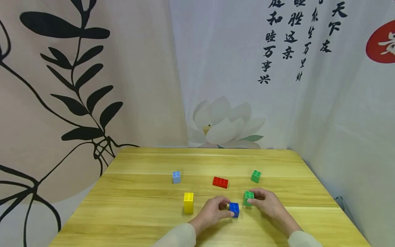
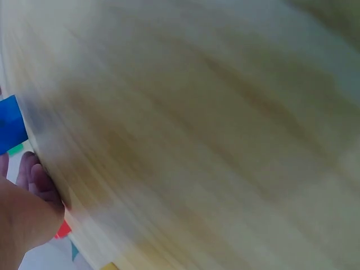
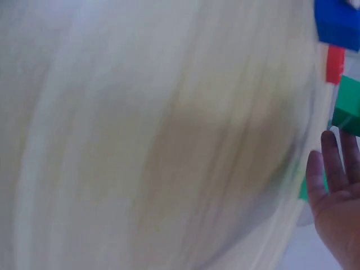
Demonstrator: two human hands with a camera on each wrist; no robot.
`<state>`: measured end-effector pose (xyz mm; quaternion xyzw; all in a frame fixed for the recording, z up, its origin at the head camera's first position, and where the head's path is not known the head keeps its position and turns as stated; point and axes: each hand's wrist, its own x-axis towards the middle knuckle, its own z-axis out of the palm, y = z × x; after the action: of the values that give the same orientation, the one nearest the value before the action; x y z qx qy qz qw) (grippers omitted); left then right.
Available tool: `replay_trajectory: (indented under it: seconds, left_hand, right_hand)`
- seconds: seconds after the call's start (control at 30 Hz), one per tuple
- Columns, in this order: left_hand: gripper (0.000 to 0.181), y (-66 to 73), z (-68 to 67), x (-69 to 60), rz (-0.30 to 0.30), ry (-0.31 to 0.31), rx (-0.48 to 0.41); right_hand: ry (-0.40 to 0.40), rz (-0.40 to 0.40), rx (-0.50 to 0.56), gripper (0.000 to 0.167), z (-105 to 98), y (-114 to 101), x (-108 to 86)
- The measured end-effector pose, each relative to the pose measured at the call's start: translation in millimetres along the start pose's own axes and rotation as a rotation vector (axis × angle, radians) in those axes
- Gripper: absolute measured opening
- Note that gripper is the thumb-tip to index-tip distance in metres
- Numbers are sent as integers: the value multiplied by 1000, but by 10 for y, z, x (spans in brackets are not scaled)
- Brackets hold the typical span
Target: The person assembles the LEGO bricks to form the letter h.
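Note:
My left hand pinches a dark blue toy brick between thumb and fingers, near the front middle of the table. Just to its right, my right hand pinches a green brick with thumb and forefinger. The two bricks are close together but apart, the green one slightly farther back. In the left wrist view the blue brick shows at the left edge, by the left hand. The right wrist view has the green brick above the fingers of the right hand.
On the wooden table stand a yellow brick left of the left hand, a light blue brick farther back, a red brick at the middle and another green brick behind the right hand. A printed curtain hangs behind.

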<state>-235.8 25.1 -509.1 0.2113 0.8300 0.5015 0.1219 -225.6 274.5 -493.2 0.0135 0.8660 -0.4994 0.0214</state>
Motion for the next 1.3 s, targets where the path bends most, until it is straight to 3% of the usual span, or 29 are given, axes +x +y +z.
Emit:
replay_trajectory:
  seconds: [0.2,0.37,0.57,0.8,1.3]
  left_hand:
    - [26,-40,-51,-6,15,-19,-11]
    - [24,-44,-86,-16,11,-36,-21]
    - [23,-59,-71,-8,8,-35,-30]
    - [26,-60,-60,-7,31,-33,-34]
    - [26,-60,-32,-4,16,-28,-48]
  right_hand:
    - [-127,-121,123,53,70,-180,-28]
    - [-190,-174,135,47,158,-274,-48]
    - [-219,-173,94,43,223,-301,-63]
    - [-254,-225,65,41,239,-322,-85]
    - [-236,-202,19,39,290,-286,-68]
